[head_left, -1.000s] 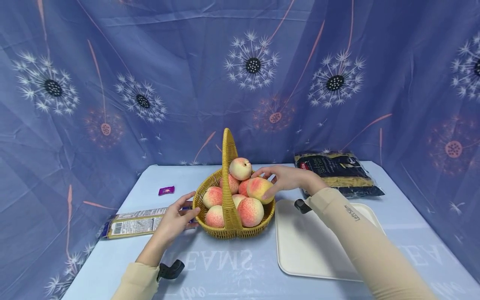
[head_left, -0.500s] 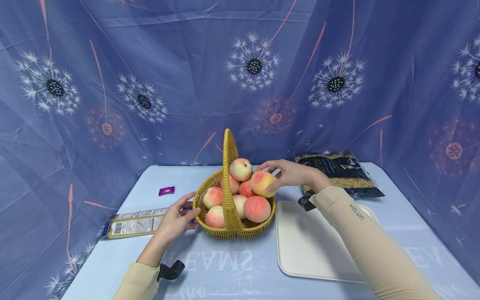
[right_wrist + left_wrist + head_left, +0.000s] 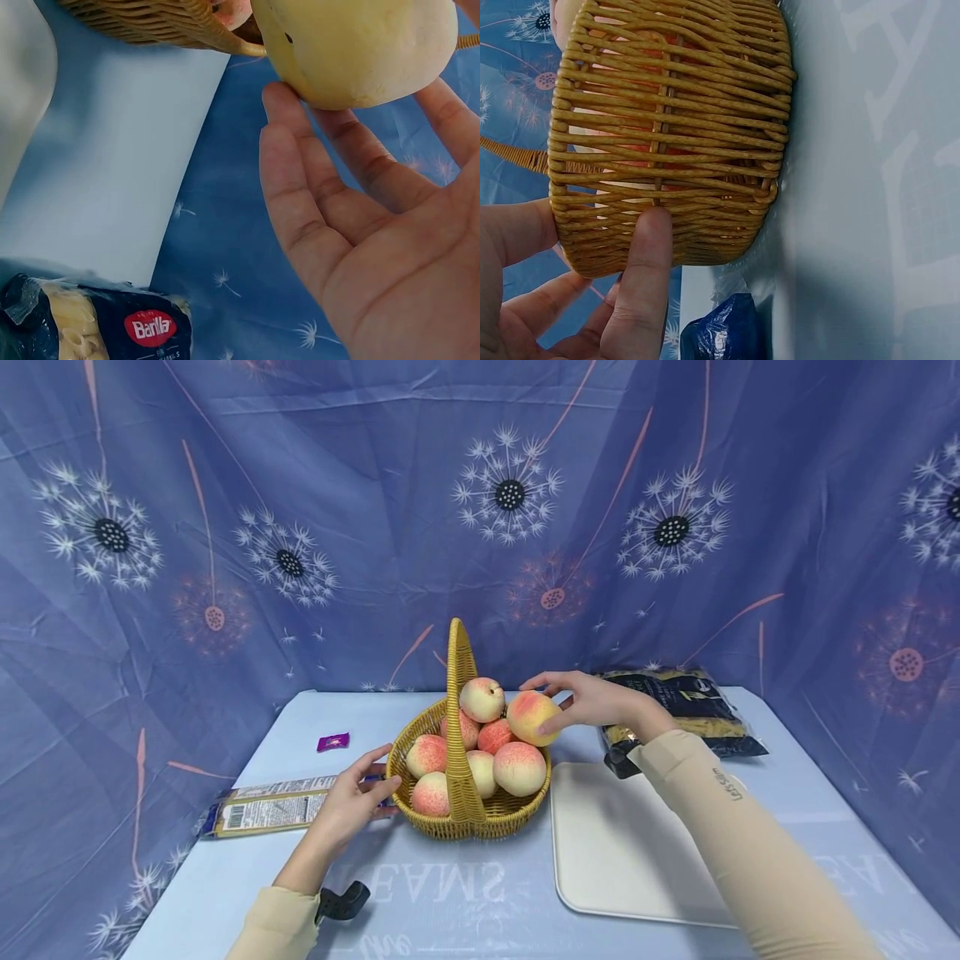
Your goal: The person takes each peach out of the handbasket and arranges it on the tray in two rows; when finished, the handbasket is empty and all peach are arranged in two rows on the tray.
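The right hand (image 3: 600,703) grasps a peach (image 3: 533,717) in its fingers (image 3: 300,187), holding it just above the basket's (image 3: 450,814) right rim. The left hand (image 3: 348,802) rests against the basket's left wall, fingers relaxed, thumb (image 3: 641,285) pressing the weave. A white tray (image 3: 622,852) lies beside the basket on the worktop (image 3: 450,902).

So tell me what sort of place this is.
Likely a staged recording booth rather than a kitchen: a dandelion-print cloth walls in a small table, where a basket of peaches, a white tray and a pasta bag sit.
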Demonstrator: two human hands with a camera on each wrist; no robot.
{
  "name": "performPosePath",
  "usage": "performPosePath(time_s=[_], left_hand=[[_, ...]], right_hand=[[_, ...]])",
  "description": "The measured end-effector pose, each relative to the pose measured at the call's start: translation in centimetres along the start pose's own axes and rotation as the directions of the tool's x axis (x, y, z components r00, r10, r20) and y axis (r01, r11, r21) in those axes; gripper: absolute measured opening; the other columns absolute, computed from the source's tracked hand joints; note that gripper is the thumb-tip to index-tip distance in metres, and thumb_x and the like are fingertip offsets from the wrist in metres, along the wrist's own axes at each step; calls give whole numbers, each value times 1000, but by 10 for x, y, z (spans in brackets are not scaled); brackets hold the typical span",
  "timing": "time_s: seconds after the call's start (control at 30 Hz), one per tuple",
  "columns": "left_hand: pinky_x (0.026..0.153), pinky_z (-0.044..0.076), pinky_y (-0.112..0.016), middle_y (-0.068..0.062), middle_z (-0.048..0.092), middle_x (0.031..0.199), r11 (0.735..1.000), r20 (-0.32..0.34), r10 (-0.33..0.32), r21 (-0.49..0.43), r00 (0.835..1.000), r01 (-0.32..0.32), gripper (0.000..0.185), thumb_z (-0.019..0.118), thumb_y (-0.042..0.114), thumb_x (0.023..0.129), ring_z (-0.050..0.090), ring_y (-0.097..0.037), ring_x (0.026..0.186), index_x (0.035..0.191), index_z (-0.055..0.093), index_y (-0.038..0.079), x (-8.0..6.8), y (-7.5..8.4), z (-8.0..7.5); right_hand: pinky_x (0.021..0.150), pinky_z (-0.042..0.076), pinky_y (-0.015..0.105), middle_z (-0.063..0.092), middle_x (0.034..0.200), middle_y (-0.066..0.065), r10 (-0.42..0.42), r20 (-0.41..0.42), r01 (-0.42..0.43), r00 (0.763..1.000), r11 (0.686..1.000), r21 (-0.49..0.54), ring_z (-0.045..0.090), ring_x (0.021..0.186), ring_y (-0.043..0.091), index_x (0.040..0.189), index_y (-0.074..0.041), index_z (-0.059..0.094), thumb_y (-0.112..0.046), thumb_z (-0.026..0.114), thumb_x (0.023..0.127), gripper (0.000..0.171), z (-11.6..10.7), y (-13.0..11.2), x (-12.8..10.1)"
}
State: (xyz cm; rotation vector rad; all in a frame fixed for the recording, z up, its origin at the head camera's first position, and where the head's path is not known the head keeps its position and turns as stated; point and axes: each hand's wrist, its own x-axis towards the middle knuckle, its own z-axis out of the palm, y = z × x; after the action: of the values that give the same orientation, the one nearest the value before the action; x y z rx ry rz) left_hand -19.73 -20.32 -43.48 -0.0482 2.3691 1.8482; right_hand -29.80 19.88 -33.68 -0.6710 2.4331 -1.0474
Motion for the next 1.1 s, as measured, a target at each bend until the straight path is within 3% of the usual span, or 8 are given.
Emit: performPosePath(time_s=[0.13, 0.37, 0.53, 0.63, 0.73, 0.9, 1.1], left_hand=[[88, 71, -38, -27, 48, 149, 1000, -3, -1, -3, 1000, 1, 63, 64, 6, 107, 64, -35, 123, 165, 41, 15, 1, 0, 0], [87, 72, -36, -27, 48, 149, 1000, -1, 0, -4, 1000, 0, 63, 64, 7, 107, 64, -35, 124, 165, 41, 16, 1, -2, 0], [86, 72, -35, -27, 49, 149, 1000, -5, 3, -8, 1000, -3, 63, 64, 7, 107, 64, -35, 123, 165, 42, 16, 1, -2, 0], [86, 72, -35, -28, 48, 148, 1000, -2, 10, -10, 1000, -10, 63, 64, 6, 107, 64, -34, 122, 165, 42, 14, 0, -1, 1], [86, 72, -36, -28, 48, 149, 1000, 3, 15, -11, 1000, -14, 63, 64, 6, 107, 65, -33, 121, 165, 41, 13, -1, 0, 1], [88, 72, -38, -28, 48, 148, 1000, -3, 15, -12, 1000, -15, 62, 64, 6, 107, 65, -30, 119, 165, 42, 13, 0, 0, 1], [88, 72, -38, -27, 49, 148, 1000, -9, 10, -8, 1000, -10, 62, 64, 7, 107, 64, -30, 119, 165, 42, 15, 2, -2, 1]], right_hand=[[108, 60, 54, 55, 153, 10, -9, -17, 9, 1000, 1000, 9, 66, 129, 34, 153, -32, 55, -39, 87, 91, 70, -3, 2, -3], [114, 58, 50, 57, 153, 3, -23, -57, 24, 998, 1000, 7, 54, 141, 30, 149, -37, 58, -39, 87, 92, 64, -10, 6, -15], [99, 64, 45, 59, 148, 9, -2, -76, 3, 997, 1000, 12, 64, 125, 32, 151, -34, 57, -39, 86, 93, 65, -14, 11, -28], [89, 60, 39, 60, 143, 13, 6, -92, -6, 996, 1000, 6, 64, 109, 32, 152, -30, 57, -37, 87, 92, 67, -15, 17, -35], [87, 58, 36, 61, 139, 13, 11, -105, -9, 994, 1000, 15, 64, 104, 29, 152, -28, 57, -35, 87, 91, 68, -14, 25, -43], [93, 64, 39, 59, 143, 19, 14, -103, -6, 995, 997, 77, 72, 116, 29, 155, -23, 53, -30, 87, 93, 71, -8, 40, -58], [98, 66, 44, 52, 152, 24, 24, -105, -8, 994, 989, 147, 70, 123, 34, 155, -19, 51, -29, 86, 93, 72, 10, 61, -73]])
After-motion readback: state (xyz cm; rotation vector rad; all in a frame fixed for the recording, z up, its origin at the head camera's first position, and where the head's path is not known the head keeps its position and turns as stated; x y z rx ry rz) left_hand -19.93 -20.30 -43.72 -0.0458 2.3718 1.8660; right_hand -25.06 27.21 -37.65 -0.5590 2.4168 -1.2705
